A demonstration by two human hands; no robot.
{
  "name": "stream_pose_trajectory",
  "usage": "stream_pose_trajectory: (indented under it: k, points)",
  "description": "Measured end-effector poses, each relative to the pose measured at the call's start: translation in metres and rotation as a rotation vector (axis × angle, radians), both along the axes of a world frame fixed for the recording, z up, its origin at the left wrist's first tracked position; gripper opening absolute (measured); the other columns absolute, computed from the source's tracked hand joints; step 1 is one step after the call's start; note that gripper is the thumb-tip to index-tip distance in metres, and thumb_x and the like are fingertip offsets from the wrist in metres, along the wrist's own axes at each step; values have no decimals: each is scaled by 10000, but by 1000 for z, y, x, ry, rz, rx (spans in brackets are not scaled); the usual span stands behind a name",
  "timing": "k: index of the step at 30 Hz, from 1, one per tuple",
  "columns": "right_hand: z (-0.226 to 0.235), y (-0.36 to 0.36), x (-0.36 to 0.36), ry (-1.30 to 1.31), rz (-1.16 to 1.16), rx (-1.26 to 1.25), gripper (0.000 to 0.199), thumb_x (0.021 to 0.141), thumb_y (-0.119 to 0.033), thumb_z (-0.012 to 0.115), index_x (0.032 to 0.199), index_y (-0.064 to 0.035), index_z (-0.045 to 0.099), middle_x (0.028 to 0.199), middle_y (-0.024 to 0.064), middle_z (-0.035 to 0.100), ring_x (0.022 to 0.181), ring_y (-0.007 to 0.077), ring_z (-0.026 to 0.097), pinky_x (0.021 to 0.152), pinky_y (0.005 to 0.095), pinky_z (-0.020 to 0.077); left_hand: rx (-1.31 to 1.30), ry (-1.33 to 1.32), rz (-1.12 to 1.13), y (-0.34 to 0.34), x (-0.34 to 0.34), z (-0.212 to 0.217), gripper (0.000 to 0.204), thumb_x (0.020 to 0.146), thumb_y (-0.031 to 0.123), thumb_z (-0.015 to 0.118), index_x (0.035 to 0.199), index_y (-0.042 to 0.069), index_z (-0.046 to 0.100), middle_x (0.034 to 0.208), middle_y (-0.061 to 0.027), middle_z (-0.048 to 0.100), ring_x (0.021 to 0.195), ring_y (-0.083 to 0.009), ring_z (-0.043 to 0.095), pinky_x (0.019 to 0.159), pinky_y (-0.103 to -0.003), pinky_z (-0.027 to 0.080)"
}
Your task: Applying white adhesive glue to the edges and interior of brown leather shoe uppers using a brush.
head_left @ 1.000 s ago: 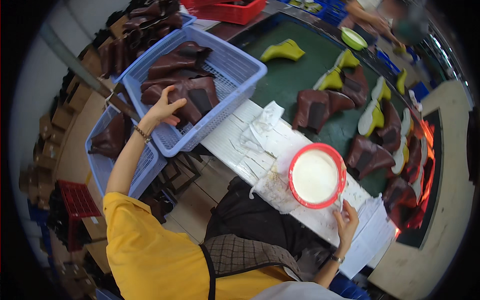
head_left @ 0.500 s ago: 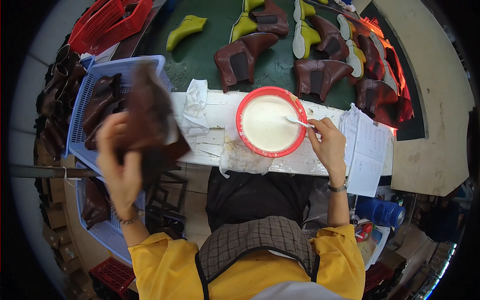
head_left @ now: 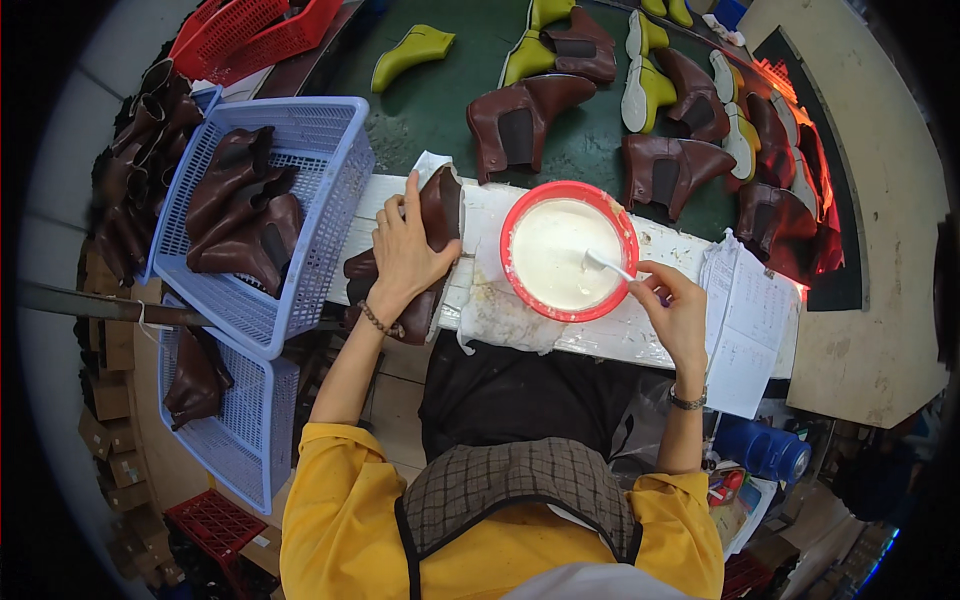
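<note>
A brown leather ankle boot lies on its side on the white board, its pale sole edge toward the bowl. My left hand grips it from above with fingers and thumb apart, hiding its middle. To its right stands a red-rimmed bowl of thick white liquid. Pinched in my right hand is a small white brush, tilted over the bowl's right rim. The brush head is at the white liquid.
Blue plastic baskets with brown boots stand on the left. Beyond the white board, brown boots and yellow-green shoe forms lie on a green surface. A stained cloth is below the bowl; written sheets lie right.
My left hand has brought the boot from above the blue basket rightward onto the white board. My right hand stays at the bowl with the brush. The whole view has shifted slightly.
</note>
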State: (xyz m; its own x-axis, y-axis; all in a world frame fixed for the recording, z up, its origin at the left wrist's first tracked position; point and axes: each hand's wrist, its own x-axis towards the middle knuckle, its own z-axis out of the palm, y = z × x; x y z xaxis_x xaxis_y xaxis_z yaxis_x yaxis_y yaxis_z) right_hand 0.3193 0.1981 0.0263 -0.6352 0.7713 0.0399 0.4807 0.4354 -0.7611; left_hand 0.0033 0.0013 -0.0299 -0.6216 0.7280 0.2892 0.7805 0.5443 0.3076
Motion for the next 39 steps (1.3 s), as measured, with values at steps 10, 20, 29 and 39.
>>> stream_pose_trajectory:
  k: [10,20,29,39]
  points:
    - [9,5,-20,405,116,171,164,851,-88,790,1007,-37,780,849,71,666,720,164,619,608,316,448,99,-930,-257,-18,2,91,437,803,97,767,1220,-9,685,1010,-93,764,905,-183,709,852,-317,553]
    - [12,-3,-58,395,263,394,169,792,-176,848,949,-133,803,852,-14,663,824,131,591,820,325,344,320,-1191,-209,-8,28,120,313,861,40,765,1151,-60,700,1039,-75,747,910,-123,679,833,-287,551]
    - [1,-36,-53,406,259,290,175,805,-69,815,980,-74,801,861,24,676,796,147,603,783,302,416,651,-1057,-129,-1,22,102,241,880,57,762,1101,-30,721,1017,-64,755,905,-105,675,810,-265,538]
    - [-11,3,-21,-149,19,456,125,862,-184,765,899,-67,743,834,68,686,726,272,687,624,380,515,299,-307,-246,-13,-19,34,1109,692,311,933,1563,33,305,1554,-229,382,1414,-368,419,1127,-428,382]
